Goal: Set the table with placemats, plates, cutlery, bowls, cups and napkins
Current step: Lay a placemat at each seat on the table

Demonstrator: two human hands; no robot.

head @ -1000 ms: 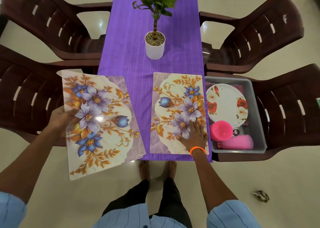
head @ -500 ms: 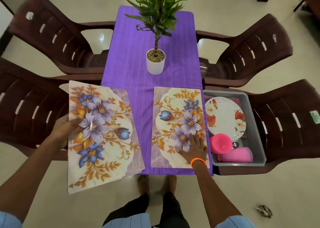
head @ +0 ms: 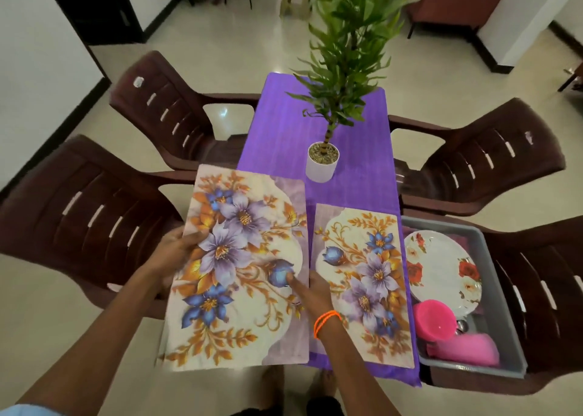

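Purple table (head: 277, 137): narrow, cloth-covered, ringed by brown plastic chairs (head: 94, 207); potted plant (head: 322, 162) at centre.
Left placemat (head: 243, 267): floral, hanging well over the table's left edge.
Right placemat (head: 362, 286): flat on the near right corner, apparently settled.
Grey tub (head: 504, 349): on the right chair, holding a rose plate (head: 441, 270), pink bowl (head: 434, 321) and pink cup (head: 463, 351).
Left hand (head: 176, 254): grips the left mat's outer edge, thumb on top.
Right hand (head: 310, 292): has crossed from the right mat; straight fingers press the left mat's inner edge.
Meaning: one mat is done, the second is being aligned; dishes wait.
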